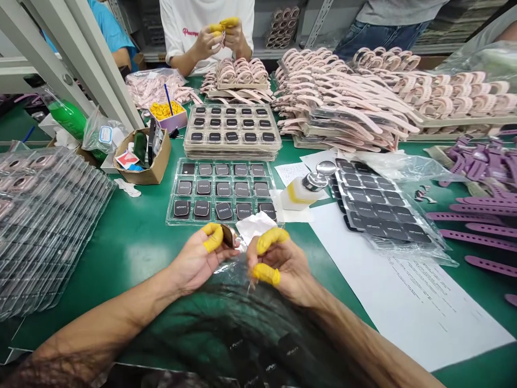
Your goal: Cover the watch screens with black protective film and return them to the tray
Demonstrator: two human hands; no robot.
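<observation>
My left hand point(202, 256), with a yellow finger cot on one finger, holds a small dark smartwatch body point(228, 236) on edge between thumb and fingers. Close beside it, my right hand point(280, 258) is curled with its fingertips pinched together, yellow cots on the thumb and a finger. What those tips hold is too small to name; clear plastic film point(232, 269) shows just below and between the hands. Behind them lies a clear tray point(173, 202) of square black-faced watch pieces. A crumpled white wipe point(256, 226) rests at its front edge.
A pump bottle point(301, 194) stands right of the tray, near bagged black squares point(375, 202) and a printed sheet point(420, 307). Stacked trays point(60, 231) rise at left. Pink straps point(339, 102) are piled behind. A person point(208, 37) works opposite. Loose hair blurs the lower foreground.
</observation>
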